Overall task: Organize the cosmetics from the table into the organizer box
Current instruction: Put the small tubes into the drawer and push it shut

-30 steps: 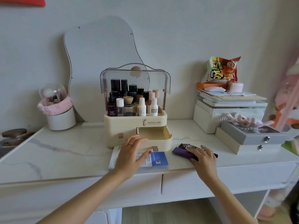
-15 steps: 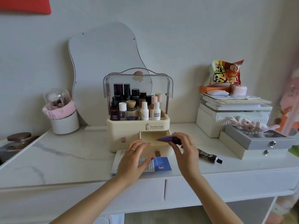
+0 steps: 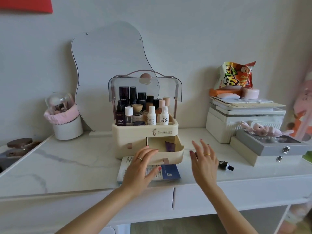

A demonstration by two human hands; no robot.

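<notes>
A cream organizer box (image 3: 135,134) with a clear raised lid stands at the middle of the table, its top tray full of several bottles. Its lower right drawer (image 3: 175,153) is pulled out, and a purple tube (image 3: 169,146) lies inside it. My left hand (image 3: 141,168) rests flat on a white and blue sachet (image 3: 166,172) in front of the box, fingers touching the drawer front. My right hand (image 3: 203,162) hovers open to the right of the drawer, holding nothing. A dark brown tube (image 3: 225,165) lies on the table just right of that hand.
A wavy mirror (image 3: 108,65) leans on the wall behind the box. A white brush cup (image 3: 67,128) stands at the left. At the right are stacked white boxes (image 3: 243,119), a snack bag (image 3: 234,76) and a grey jewelry box (image 3: 270,146) with a pink toy.
My right hand carried the purple tube from the table to the open drawer, let it go inside, and has drawn back to the right. The left hand stayed on the sachet.
</notes>
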